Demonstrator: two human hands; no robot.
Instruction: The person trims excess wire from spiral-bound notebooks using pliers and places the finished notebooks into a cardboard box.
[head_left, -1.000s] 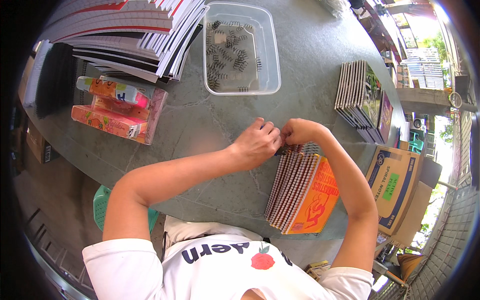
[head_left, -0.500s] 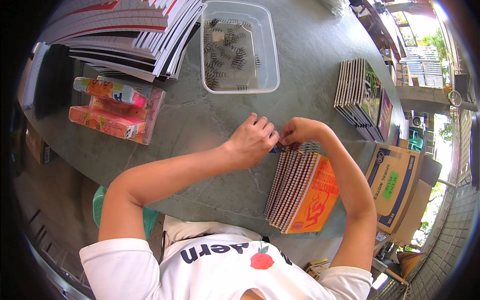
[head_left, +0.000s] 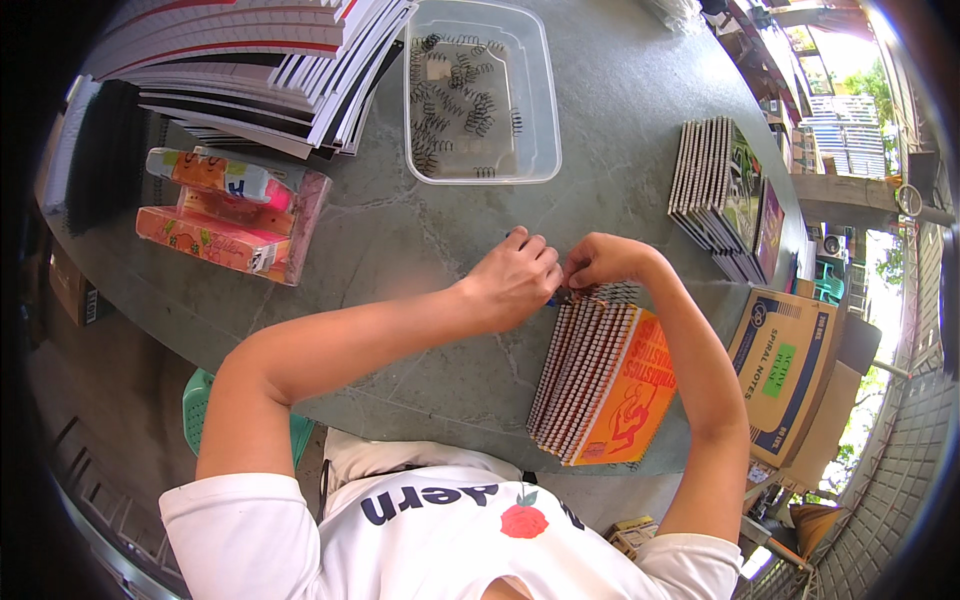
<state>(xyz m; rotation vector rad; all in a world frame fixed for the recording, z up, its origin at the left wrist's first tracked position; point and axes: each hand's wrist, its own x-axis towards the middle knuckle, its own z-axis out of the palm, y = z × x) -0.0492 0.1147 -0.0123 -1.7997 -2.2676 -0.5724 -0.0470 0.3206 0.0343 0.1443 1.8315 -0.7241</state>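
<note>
A stack of spiral notebooks (head_left: 628, 400) with orange covers lies near the table's front edge, its white-edged bindings facing left. At the far end of this stack my right hand (head_left: 598, 262) is closed in a pinch, fingertips at the dark wire coils. My left hand (head_left: 512, 282) is closed beside it, around a small tool with a blue part (head_left: 553, 301) showing below the fingers. Most of that tool is hidden, so its kind is unclear. Both hands almost touch over the coil ends.
A clear plastic tub (head_left: 483, 165) with loose black coil pieces (head_left: 440, 110) stands beyond my hands. Stacked papers (head_left: 320, 90) and a pink-orange box (head_left: 215, 235) are at left. More spiral notebooks (head_left: 720, 200) and a cardboard carton (head_left: 785, 375) stand at right.
My left hand has shifted very slightly to the right, still closed around the tool. The right hand stays pinched at the coil ends with hardly any movement.
</note>
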